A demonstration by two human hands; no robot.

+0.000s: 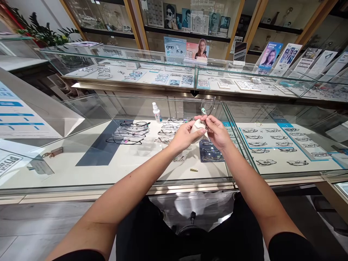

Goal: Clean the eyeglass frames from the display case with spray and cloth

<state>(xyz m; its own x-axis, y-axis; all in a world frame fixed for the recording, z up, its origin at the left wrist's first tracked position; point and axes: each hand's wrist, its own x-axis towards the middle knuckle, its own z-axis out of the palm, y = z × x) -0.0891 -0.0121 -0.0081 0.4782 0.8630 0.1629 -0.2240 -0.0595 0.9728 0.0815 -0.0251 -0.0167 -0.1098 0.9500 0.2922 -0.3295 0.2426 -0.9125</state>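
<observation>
My left hand (185, 135) is closed on a pale cleaning cloth (198, 125), bunched between thumb and fingers. Beside it, my right hand (219, 135) pinches a pair of eyeglasses (208, 106). One round lens and dark rim stick up above my fingers; the rest is hidden by the cloth and hands. Both hands meet above the glass display case. A white spray bottle (157, 113) stands upright to the left, beyond my left hand. Rows of eyeglass frames (126, 132) lie left of my hands, and more sit on a dark blue tray (202, 157) below them.
The glass counter's front edge (174, 185) runs across in front of my knees. Framed displays (266, 137) of glasses lie to the right. A second glass showcase (130, 58) with advertising cards stands behind. At far left is a large white printed sign (24, 125).
</observation>
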